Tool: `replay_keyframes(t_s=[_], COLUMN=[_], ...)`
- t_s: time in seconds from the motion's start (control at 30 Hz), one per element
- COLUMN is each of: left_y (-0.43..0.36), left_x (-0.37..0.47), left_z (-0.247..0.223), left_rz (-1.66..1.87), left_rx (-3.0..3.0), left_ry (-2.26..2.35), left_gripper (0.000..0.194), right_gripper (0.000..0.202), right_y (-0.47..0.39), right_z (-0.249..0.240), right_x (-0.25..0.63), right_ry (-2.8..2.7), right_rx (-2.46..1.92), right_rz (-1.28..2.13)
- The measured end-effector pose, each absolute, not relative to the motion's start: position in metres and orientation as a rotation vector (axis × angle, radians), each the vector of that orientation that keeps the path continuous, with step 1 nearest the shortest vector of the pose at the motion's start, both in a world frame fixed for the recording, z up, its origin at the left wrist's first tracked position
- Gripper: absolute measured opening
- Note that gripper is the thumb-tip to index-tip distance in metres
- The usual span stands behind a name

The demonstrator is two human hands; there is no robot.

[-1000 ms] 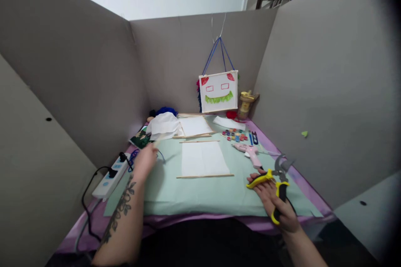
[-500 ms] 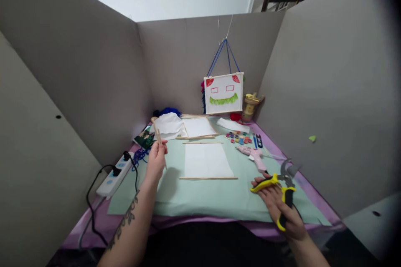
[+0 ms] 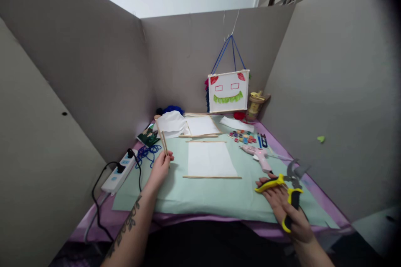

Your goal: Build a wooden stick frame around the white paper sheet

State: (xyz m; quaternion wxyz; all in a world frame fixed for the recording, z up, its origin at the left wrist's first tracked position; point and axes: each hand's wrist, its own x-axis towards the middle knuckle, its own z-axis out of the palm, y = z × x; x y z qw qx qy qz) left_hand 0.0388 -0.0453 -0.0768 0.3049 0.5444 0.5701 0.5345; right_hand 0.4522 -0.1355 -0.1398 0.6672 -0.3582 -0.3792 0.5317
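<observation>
Currently left hand [image 3: 160, 167] pinches thin sticks [image 3: 163, 139], ten o'clock of paper sheet [image 3: 210, 159]; right hand [image 3: 286, 206] wraps yellow shears [image 3: 283, 192], blades parted. Trimming stage likely; next needs stick between blades.

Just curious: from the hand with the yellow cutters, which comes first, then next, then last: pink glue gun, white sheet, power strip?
From the right hand:
1. Pink glue gun, just beyond it.
2. White sheet, mat centre.
3. Power strip, far left edge.

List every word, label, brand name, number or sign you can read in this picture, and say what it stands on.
No text can be read anywhere.
Hanging white board: only drawn shapes, two red rectangles and a green fringe; no letters.
Power strip: blue marks, too small to read.
Dark green packet: pale print, too blurred to read.
Yellow-handled cutters and pink glue gun: no visible brand.
</observation>
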Motion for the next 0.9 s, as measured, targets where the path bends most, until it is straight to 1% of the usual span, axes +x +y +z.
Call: replay_keyframes(t_s=[0.1, 0.27, 0.47, 0.63, 0.77, 0.9], left_y=[-0.044, -0.046, -0.054, -0.058, -0.059, -0.059], left_x=[0.039, 0.043, 0.051, 0.053, 0.053, 0.052], left_z=[-0.075, -0.068, -0.062, -0.055, -0.053, -0.053], left_rz=[1.403, 1.389, 1.41, 1.365, 1.359, 1.337], left_rx=[1.425, 1.368, 1.08, 0.977, 0.898, 0.866], left_ry=[1.486, 1.439, 1.244, 1.167, 1.13, 1.123], left_gripper=[0.023, 0.028, 0.035, 0.041, 0.042, 0.043], right_gripper=[0.047, 0.053, 0.058, 0.064, 0.064, 0.059], right_y=[-0.135, -0.135, -0.137, -0.136, -0.135, -0.135], right_z=[-0.144, -0.143, -0.135, -0.134, -0.135, -0.135], right_x=[0.454, 0.451, 0.449, 0.449, 0.449, 0.45], right_ry=[-0.837, -0.858, -0.814, -0.763, -0.801, -0.832], right_rx=[-0.817, -0.792, -0.826, -0.828, -0.803, -0.806], right_rz=[1.217, 1.209, 1.237, 1.242, 1.239, 1.239])
